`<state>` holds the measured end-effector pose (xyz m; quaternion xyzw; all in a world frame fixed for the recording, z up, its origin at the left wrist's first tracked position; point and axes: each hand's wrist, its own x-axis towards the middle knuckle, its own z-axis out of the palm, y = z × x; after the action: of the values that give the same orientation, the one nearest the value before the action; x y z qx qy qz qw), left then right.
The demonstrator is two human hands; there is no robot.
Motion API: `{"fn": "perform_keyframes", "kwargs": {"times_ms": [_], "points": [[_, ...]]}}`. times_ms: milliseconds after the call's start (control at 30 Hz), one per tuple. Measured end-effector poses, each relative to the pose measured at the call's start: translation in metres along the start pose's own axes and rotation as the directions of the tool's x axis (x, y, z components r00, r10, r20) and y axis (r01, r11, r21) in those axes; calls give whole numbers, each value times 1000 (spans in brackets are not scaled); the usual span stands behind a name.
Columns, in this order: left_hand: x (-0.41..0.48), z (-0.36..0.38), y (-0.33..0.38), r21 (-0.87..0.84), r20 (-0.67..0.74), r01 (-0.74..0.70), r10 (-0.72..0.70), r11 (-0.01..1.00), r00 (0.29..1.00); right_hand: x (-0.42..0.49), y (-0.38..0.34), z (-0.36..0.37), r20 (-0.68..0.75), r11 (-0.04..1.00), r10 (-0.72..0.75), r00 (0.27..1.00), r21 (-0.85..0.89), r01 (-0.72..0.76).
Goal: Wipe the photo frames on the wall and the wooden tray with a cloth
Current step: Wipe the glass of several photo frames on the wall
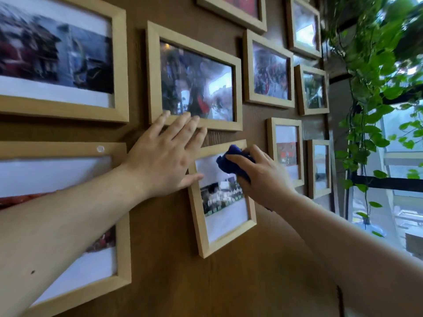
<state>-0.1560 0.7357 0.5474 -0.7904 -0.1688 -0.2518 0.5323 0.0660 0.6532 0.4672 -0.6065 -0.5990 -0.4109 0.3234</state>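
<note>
Several light wooden photo frames hang on a brown wood wall (171,259). My right hand (263,177) is shut on a crumpled blue cloth (231,161) and presses it against the glass of a small upright frame (225,236) at the centre. My left hand (164,156) lies flat with fingers spread on the wall. Its fingertips touch the lower edge of the landscape frame (155,72) above, and its thumb rests on the small frame's left edge. No wooden tray is in view.
More frames fill the wall: large ones at the left (68,110) and smaller ones toward the right (270,69). A trailing green plant (375,92) hangs at the right beside a window (393,202) with a black bar.
</note>
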Motion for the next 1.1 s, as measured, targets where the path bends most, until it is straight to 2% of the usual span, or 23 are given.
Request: {"fn": "perform_keyframes", "kwargs": {"times_ms": [100, 167, 267, 367, 500, 667, 733, 833, 900, 967, 1033, 1100], "points": [[9, -23, -28, 21, -99, 73, -71, 997, 993, 42, -8, -18, -107, 1000, 2, 994, 11, -1], [15, -34, -52, 33, -109, 154, -150, 987, 983, 72, -12, -30, -173, 1000, 6, 985, 19, -3], [21, -42, -83, 89, -25, 275, -274, 957, 961, 118, -24, -45, -236, 999, -52, 970, 3, 54], [25, -40, -96, 140, 54, 295, -305, 945, 951, 157, -41, -55, -270, 992, -122, 955, -19, 122], [33, -38, -100, 122, 94, 309, -321, 943, 943, 193, -58, -59, -335, 997, -40, 941, 56, 62], [36, -29, -99, 187, 100, 293, -315, 938, 944, 197, -59, -38, -295, 991, -94, 951, 65, 118], [37, -29, -100, 199, 114, 293, -319, 935, 941, 192, -39, -30, -271, 992, -62, 961, 88, 89], [42, -32, -101, 207, 120, 281, -310, 937, 943, 185, 2, -21, -279, 991, 99, 955, 111, -70], [44, -31, -102, 204, 131, 284, -313, 937, 941, 185, 24, -20, -272, 964, 257, 927, 145, -225], [44, -30, -101, 194, 134, 299, -327, 934, 935, 187, 32, -18, -257, 940, 339, 905, 138, -313], [43, -30, -100, 189, 138, 305, -333, 933, 933, 189, 26, -20, -242, 941, 332, 912, 152, -302], [43, -30, -98, 195, 151, 298, -328, 935, 932, 187, 10, -23, -222, 963, 236, 946, 185, -196]]}}
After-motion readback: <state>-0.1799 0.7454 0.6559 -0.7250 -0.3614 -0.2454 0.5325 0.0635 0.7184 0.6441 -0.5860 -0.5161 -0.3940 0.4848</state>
